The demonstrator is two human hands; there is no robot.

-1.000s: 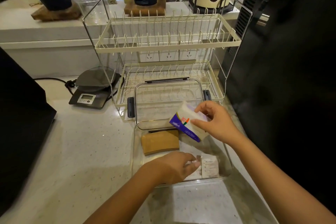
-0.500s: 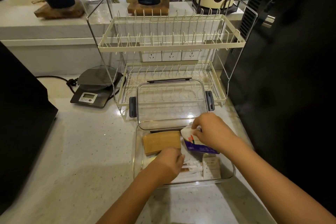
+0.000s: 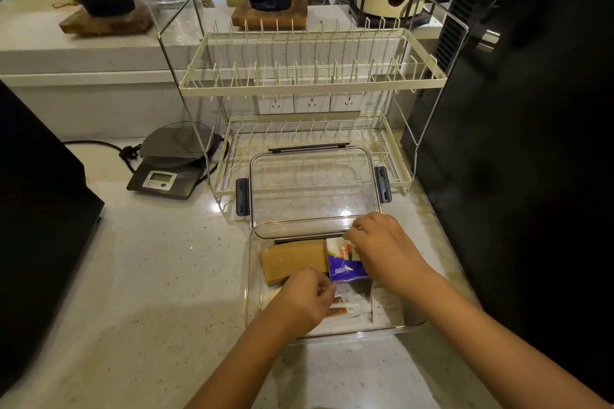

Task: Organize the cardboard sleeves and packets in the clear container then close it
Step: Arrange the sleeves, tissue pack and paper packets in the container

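The clear container (image 3: pixel 254 279) stands open on the counter in front of me. Inside, brown cardboard sleeves (image 3: pixel 294 261) lie at the back left. A white and purple packet (image 3: pixel 345 264) stands beside them, and my right hand (image 3: pixel 385 249) grips its top edge. My left hand (image 3: pixel 307 299) is curled over thin white and brown stick packets (image 3: pixel 345 309) at the container's front; I cannot tell whether it holds one. A white paper slip (image 3: pixel 385 307) lies at the front right. The clear lid (image 3: pixel 312 183) with dark latches leans behind the container.
A cream two-tier dish rack (image 3: pixel 312 83) stands right behind the lid. A digital scale (image 3: pixel 166 173) sits to the left, with a cable. A large black appliance (image 3: pixel 531 143) fills the right side, and a dark object (image 3: pixel 36 209) borders the left. Pots stand on the raised ledge behind.
My right hand has brought the white and purple packet down from above the container and set it inside beside the sleeves. My left hand shifted slightly back over the stick packets.
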